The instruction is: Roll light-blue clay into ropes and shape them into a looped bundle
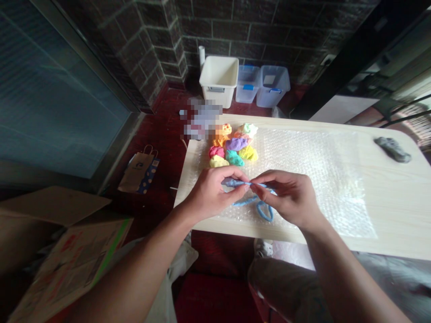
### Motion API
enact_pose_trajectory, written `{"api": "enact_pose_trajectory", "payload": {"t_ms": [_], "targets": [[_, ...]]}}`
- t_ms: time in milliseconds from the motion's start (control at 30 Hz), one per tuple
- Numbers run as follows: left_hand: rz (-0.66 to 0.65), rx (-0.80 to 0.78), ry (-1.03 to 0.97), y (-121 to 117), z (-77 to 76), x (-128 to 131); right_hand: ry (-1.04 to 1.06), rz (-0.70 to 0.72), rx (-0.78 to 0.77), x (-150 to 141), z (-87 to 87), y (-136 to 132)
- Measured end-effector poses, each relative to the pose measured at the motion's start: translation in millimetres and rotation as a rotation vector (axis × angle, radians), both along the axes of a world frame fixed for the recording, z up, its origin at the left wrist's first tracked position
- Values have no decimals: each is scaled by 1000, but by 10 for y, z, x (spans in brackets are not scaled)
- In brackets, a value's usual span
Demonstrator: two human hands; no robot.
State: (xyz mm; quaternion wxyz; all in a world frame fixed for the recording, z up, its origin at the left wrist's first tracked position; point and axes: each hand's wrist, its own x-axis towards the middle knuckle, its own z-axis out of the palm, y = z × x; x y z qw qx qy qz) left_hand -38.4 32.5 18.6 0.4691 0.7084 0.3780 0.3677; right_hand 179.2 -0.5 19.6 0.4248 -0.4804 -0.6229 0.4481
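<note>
A strand of blue modelling clay (247,183) is stretched between my two hands above the bubble wrap. My left hand (220,190) pinches its thicker left part between thumb and fingers. My right hand (286,193) pinches the thin part close beside the left fingertips. Below the hands, a blue clay rope (265,211) hangs or lies in a loop, with another length running to the left; whether it joins the held strand is hidden by my fingers. Just beyond my left hand sit several soft clay lumps, among them a purple one (236,144), a teal one (235,158) and a yellow one (248,153).
Bubble wrap (313,179) covers much of the pale wooden table (397,202). A grey pouch-like object (393,149) lies at the right. Beyond the table stand a white bin (218,85) and two clear boxes. At left are a paper bag (138,172) and a cardboard box (74,251).
</note>
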Motion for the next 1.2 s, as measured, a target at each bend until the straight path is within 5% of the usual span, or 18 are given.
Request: {"api": "enact_pose_trajectory", "payload": {"t_ms": [1200], "targets": [[-25,-51,-14,13,20,-3,-28,-12,33,2,17,19]]}}
